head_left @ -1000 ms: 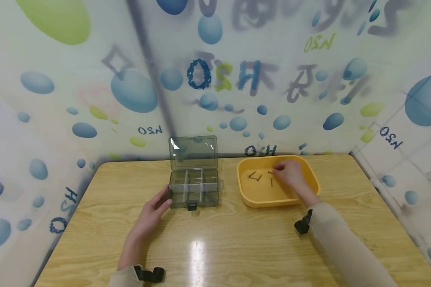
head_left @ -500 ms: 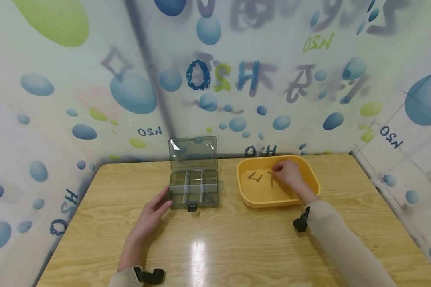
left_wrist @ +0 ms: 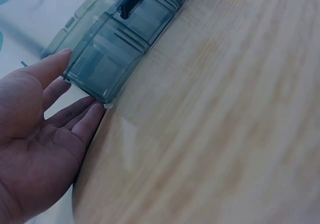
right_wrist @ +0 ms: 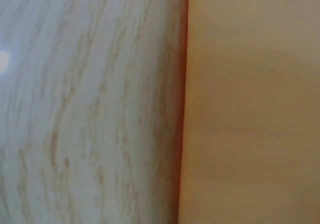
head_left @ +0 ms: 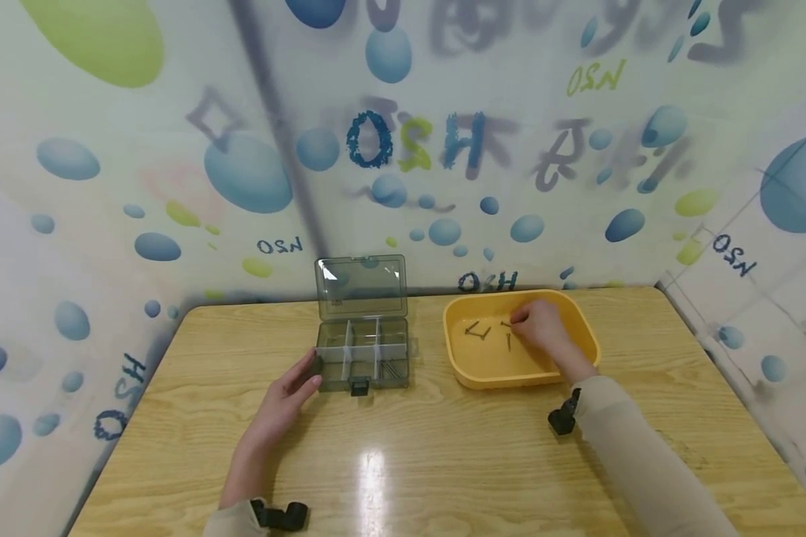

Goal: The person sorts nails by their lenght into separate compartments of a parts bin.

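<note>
In the head view, my left hand (head_left: 285, 399) rests against the left side of a smoky transparent compartment box (head_left: 363, 347). The left wrist view shows its thumb (left_wrist: 52, 67) at the box's upper edge and other fingertips by the bottom corner. Several thin screws (head_left: 391, 368) lie in the box's front right compartment. Over at the yellow tray (head_left: 490, 369), my right hand (head_left: 542, 327) reaches inside, its fingertips pinching at a small dark screw (head_left: 506, 324). More screws (head_left: 472, 328) lie loose left of that hand. The right wrist view has only tray wall (right_wrist: 250, 109) and tabletop.
The box's lid (head_left: 363, 289) stands raised at the back, near the patterned wall covering (head_left: 389, 224). A dark latch (head_left: 359, 386) sticks out at the box's front. Wooden tabletop (head_left: 430, 447) stretches in front of both containers.
Both hands stay almost where they were. The right fingertips shift very slightly at the screw in the tray. The box and tray have not moved.
</note>
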A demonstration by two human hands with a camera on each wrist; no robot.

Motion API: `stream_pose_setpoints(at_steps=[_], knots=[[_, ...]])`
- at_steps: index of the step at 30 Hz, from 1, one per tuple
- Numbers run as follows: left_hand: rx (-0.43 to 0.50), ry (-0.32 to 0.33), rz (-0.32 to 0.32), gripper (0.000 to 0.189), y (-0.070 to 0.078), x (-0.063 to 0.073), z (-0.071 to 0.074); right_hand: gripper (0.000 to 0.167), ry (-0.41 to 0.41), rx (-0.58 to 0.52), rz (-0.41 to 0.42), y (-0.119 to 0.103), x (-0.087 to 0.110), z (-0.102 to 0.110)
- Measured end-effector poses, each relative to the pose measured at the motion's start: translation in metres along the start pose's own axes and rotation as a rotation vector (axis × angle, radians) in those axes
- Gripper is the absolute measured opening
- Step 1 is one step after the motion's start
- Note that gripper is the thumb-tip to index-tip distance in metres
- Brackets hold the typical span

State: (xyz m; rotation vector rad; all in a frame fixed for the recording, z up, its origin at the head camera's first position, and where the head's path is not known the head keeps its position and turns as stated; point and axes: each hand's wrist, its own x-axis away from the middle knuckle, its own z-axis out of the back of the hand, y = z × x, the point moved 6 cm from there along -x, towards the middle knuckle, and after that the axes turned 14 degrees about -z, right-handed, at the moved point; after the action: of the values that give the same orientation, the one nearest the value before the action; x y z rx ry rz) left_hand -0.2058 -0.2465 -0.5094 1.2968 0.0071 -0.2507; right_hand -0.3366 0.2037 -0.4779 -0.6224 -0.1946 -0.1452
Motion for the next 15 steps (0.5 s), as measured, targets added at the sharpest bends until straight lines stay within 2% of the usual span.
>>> stream_pose_setpoints(at_steps=[7, 15], knots=[[-0.015, -0.003, -0.009, 0.064, 0.0019, 0.0003, 0.0006, 0.014, 0.013, 0.037, 0.026, -0.0026, 0.0005, 0.0016], [-0.007, -0.006, -0.007, 0.064, 0.0015, 0.0001, 0.0006, 0.013, -0.007, 0.013, 0.016, -0.0017, 0.0008, 0.0004]])
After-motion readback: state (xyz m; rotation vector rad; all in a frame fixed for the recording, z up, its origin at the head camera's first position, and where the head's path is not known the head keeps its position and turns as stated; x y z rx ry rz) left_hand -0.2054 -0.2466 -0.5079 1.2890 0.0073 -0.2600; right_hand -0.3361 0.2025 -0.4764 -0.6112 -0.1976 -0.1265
